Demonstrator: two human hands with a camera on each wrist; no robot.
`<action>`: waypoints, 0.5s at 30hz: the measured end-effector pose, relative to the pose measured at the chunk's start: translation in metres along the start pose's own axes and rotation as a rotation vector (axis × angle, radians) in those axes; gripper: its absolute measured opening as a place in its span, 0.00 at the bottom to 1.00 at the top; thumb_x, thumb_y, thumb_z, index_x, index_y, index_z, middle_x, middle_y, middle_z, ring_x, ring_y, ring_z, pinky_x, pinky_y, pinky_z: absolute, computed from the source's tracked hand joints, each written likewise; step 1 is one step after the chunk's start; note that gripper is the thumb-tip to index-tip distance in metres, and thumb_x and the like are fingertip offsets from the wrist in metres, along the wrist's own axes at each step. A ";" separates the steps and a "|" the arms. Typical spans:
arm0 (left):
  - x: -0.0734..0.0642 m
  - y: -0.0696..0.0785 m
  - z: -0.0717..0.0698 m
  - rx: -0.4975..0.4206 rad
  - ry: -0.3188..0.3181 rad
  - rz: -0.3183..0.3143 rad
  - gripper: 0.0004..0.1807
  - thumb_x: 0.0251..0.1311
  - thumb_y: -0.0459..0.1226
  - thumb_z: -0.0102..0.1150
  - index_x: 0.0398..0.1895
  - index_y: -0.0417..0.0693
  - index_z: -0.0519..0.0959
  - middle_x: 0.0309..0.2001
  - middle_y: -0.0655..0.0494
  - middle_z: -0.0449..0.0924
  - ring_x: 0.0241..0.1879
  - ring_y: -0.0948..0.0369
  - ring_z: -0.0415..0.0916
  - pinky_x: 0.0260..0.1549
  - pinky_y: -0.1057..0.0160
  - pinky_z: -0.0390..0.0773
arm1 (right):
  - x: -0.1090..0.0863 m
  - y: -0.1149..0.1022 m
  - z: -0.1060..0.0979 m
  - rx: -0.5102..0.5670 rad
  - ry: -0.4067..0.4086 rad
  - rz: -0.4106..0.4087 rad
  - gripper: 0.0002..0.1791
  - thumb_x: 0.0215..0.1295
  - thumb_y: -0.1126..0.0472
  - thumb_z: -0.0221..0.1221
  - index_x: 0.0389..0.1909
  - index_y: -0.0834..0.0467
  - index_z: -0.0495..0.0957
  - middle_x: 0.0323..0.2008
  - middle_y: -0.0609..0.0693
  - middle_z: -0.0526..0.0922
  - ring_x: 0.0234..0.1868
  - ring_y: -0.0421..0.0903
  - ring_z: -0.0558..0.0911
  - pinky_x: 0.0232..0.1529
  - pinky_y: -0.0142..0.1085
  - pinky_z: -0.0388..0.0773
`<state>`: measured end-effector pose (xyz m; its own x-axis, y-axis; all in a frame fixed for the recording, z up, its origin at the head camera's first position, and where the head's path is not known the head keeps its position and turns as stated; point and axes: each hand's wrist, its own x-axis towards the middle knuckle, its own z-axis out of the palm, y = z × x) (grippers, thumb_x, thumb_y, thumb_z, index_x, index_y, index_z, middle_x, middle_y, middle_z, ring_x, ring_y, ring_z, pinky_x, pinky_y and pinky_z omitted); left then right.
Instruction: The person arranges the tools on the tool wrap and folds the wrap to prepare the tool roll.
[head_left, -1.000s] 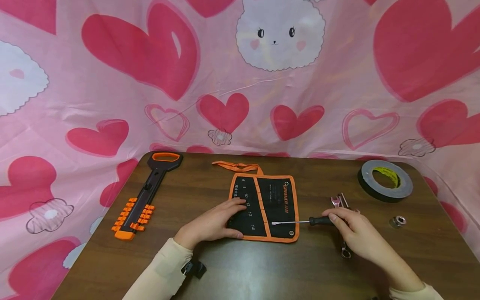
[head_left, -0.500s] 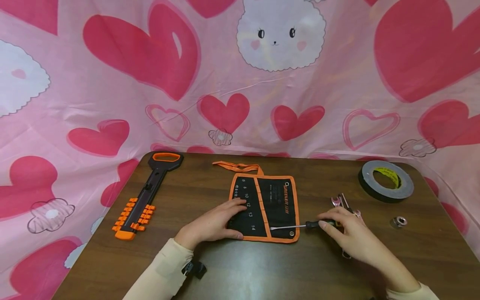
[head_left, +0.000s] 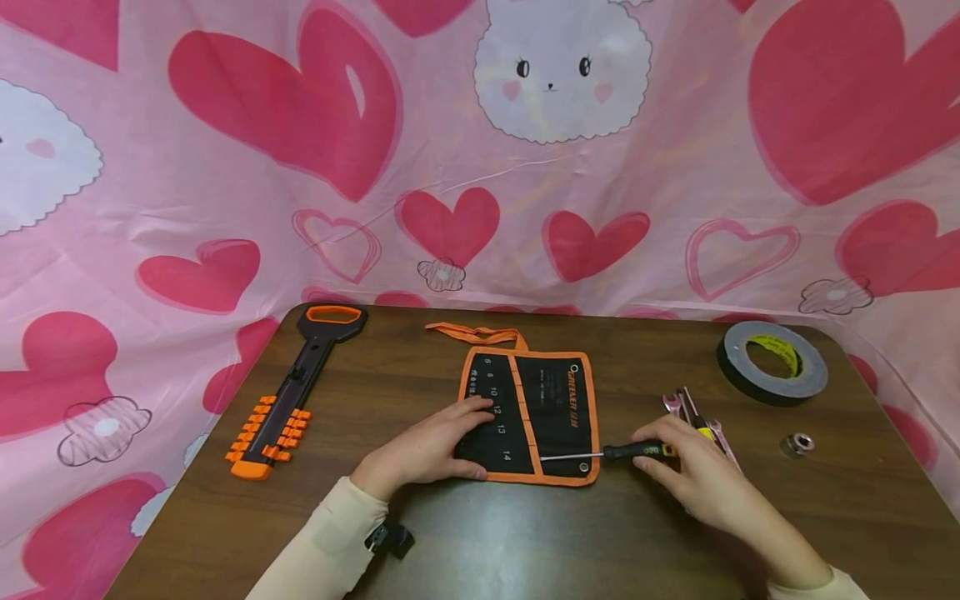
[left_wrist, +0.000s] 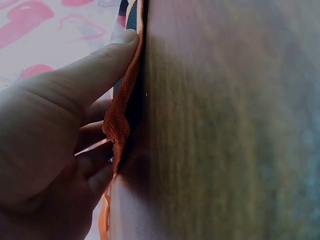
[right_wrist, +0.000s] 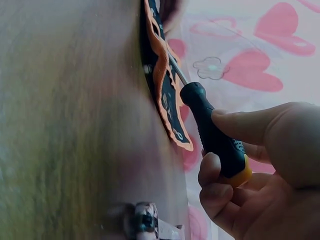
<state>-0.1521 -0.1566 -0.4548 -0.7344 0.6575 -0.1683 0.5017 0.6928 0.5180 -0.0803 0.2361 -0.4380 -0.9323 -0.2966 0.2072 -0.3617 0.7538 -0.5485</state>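
Observation:
A black tool pouch (head_left: 551,400) with orange trim and printed sizes lies at the table's middle. My left hand (head_left: 420,446) rests on its left part, fingers spread over the numbered pockets; in the left wrist view the thumb of this hand (left_wrist: 55,110) touches the pouch's orange edge (left_wrist: 120,115). With thumb and fingers my right hand (head_left: 708,483) grips a screwdriver (head_left: 640,451) by its black and yellow handle. Its shaft lies low across the pouch's right part, tip at the orange pocket border near 14. Whether the tip is inside a pocket, I cannot tell.
Beside the right hand, partly hidden by it, lie wrenches (head_left: 672,405) and a slim tool with a yellow part (head_left: 705,432). Farther right are a metal socket (head_left: 798,444) and a tape roll (head_left: 802,385). A black rack with orange clips (head_left: 288,396) lies at left.
My right hand has moved slightly left and changed its grip, exposing more of the handle. The screwdriver's tip has shifted left and down to the orange border. My left hand has stayed put.

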 end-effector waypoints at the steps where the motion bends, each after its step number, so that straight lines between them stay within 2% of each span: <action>1: 0.000 0.000 0.000 0.000 0.002 0.001 0.46 0.64 0.56 0.76 0.81 0.51 0.70 0.85 0.56 0.60 0.84 0.52 0.58 0.80 0.44 0.66 | 0.000 -0.001 0.001 -0.008 0.000 -0.003 0.13 0.65 0.62 0.76 0.46 0.46 0.86 0.45 0.36 0.84 0.46 0.33 0.80 0.44 0.36 0.81; 5: -0.001 0.000 0.000 0.001 0.005 0.010 0.45 0.64 0.56 0.76 0.81 0.53 0.70 0.85 0.56 0.60 0.84 0.51 0.59 0.80 0.43 0.66 | 0.001 -0.004 0.003 -0.027 0.000 -0.019 0.12 0.65 0.61 0.76 0.46 0.45 0.87 0.44 0.35 0.85 0.46 0.34 0.82 0.46 0.39 0.83; 15: 0.000 0.000 -0.001 0.027 -0.001 0.041 0.43 0.65 0.56 0.75 0.81 0.62 0.70 0.85 0.55 0.60 0.83 0.50 0.60 0.79 0.42 0.68 | 0.002 -0.008 0.009 -0.024 0.007 -0.025 0.11 0.64 0.60 0.76 0.45 0.45 0.89 0.42 0.35 0.85 0.42 0.32 0.80 0.42 0.35 0.80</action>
<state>-0.1527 -0.1568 -0.4541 -0.7123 0.6860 -0.1482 0.5435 0.6727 0.5020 -0.0789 0.2244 -0.4401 -0.9230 -0.3112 0.2262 -0.3846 0.7604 -0.5232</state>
